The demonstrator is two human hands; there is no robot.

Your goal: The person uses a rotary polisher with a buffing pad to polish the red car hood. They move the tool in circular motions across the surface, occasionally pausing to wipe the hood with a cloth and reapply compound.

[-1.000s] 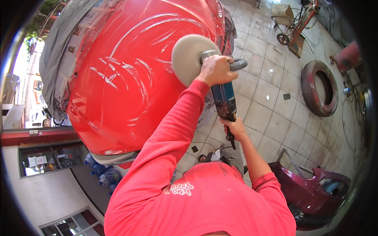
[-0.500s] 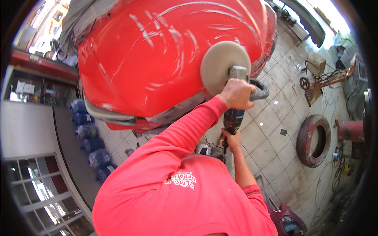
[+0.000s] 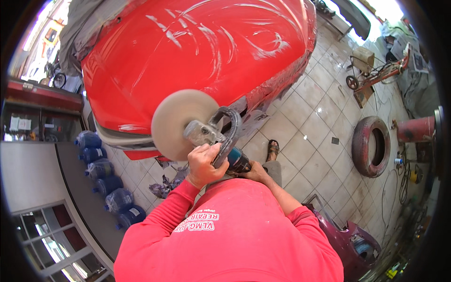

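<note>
A rotary polisher with a large round pale pad is in both hands. My left hand is closed at the front of the tool, by the black loop handle. Around the rear of its body, my right hand is wrapped, partly hidden by my chest. The pad looks blurred and overlaps the near edge of a glossy red car panel; whether it touches cannot be made out. White compound streaks curve across the panel's far and right parts.
Blue water jugs line the left wall. Crumpled plastic lies on the tiled floor below the panel. A tyre and a wheeled red frame are at right. Grey sheeting covers the far left; a purple bumper lies lower right.
The polisher has swung from the panel's right side leftward and nearer to me, and its body now slants. My left arm has drawn back. Fresh white swirls show at the panel's right.
</note>
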